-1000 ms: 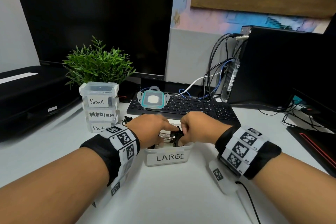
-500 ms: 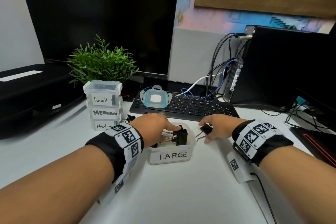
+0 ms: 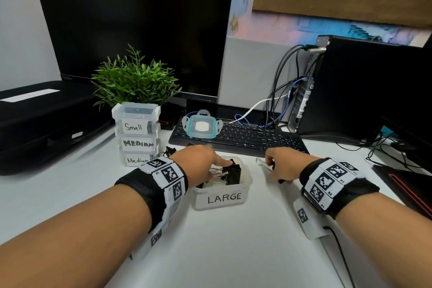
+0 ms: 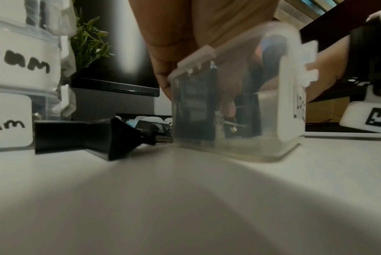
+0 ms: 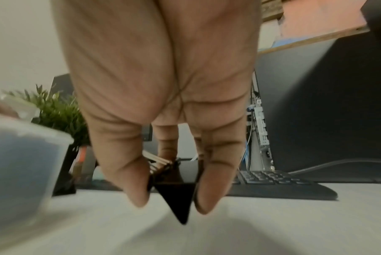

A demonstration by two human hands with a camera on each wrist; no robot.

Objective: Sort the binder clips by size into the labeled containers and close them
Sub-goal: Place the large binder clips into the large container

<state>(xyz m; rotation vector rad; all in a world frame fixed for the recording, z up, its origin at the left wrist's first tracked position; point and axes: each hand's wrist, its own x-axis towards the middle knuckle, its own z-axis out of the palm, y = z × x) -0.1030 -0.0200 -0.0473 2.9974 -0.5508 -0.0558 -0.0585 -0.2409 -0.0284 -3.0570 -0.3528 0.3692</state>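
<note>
A clear container marked LARGE (image 3: 222, 196) stands open at the middle of the white desk, with several big black binder clips (image 3: 233, 173) inside. My left hand (image 3: 208, 161) reaches into its left side: the fingers are down among the clips, and the thumb (image 4: 163, 82) lies outside the wall. To the container's right, my right hand (image 3: 278, 166) hovers just above the desk. It pinches a black binder clip (image 5: 178, 198) between thumb and fingers, tip downward, wire handles (image 3: 261, 162) pointing left. The teal-rimmed lid (image 3: 201, 127) lies on the keyboard.
Closed containers marked Small (image 3: 135, 124) and Medium (image 3: 138, 144) form a stack at the left, with a loose black clip (image 4: 93, 136) beside its base. A plant (image 3: 133, 79), keyboard (image 3: 257, 140), monitor (image 3: 140, 30), PC tower (image 3: 364, 86) with cables and a black case (image 3: 35, 119) ring the desk.
My right hand has left the LARGE container and drawn to the right with one black clip in its fingers. The left hand stays in the container.
</note>
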